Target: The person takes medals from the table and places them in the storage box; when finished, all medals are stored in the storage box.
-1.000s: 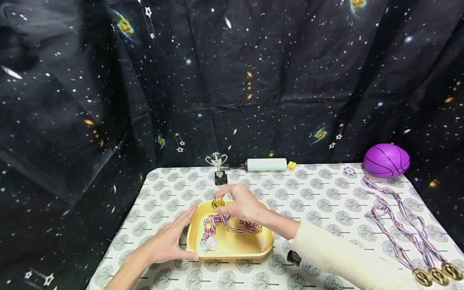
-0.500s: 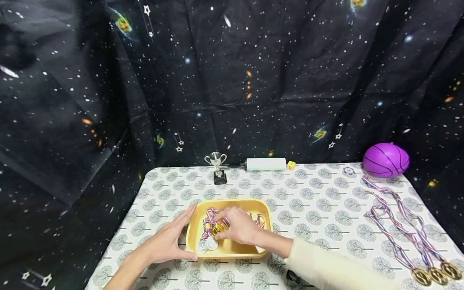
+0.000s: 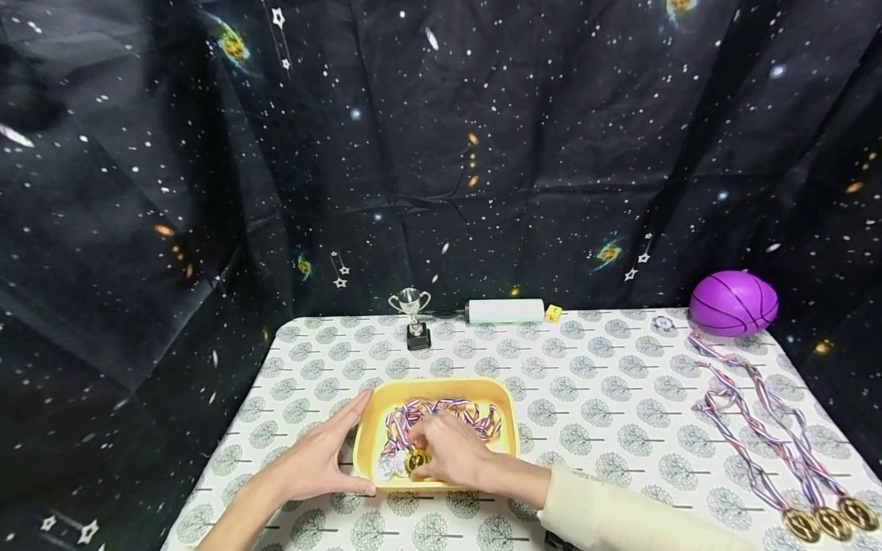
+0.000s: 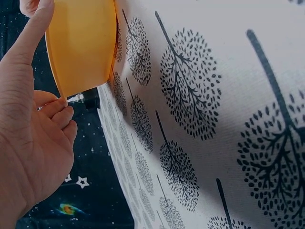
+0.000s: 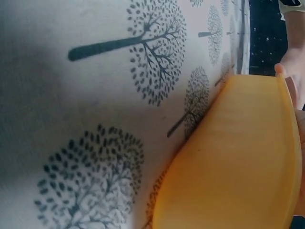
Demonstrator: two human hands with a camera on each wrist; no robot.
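**Here: gold medal held low in the yellow tray, left hand at the tray's side**

Right hand (image 3: 451,451) is down inside the yellow tray (image 3: 505,398), at its near left corner. Its grip is closed round a gold medal (image 3: 416,461), fingers curled over the disc; how firmly it pinches cannot be told from the head view. Just left of that grip lie silver medals (image 3: 391,466), touching or almost touching the gold one. Beyond the grip, toward the far wall of the tray, a heap of striped ribbons (image 3: 441,413) is bunched up.

Left hand (image 3: 318,459) rests against the outside of the tray's left wall, fingers straight along the rim, thumb along the near corner. Its grip is flat and loose, closed round nothing. The left wrist view shows the same: fingertips (image 4: 62,112) at the tray's edge.

Tray sits on the worktop (image 3: 606,383), which has a tree-print cloth. Well to the right of the right grip, three more gold medals (image 3: 834,523) lie with their ribbons stretched out. Far beyond both grips: a small trophy (image 3: 412,317), a white cylinder (image 3: 505,311), a purple ball (image 3: 733,303).
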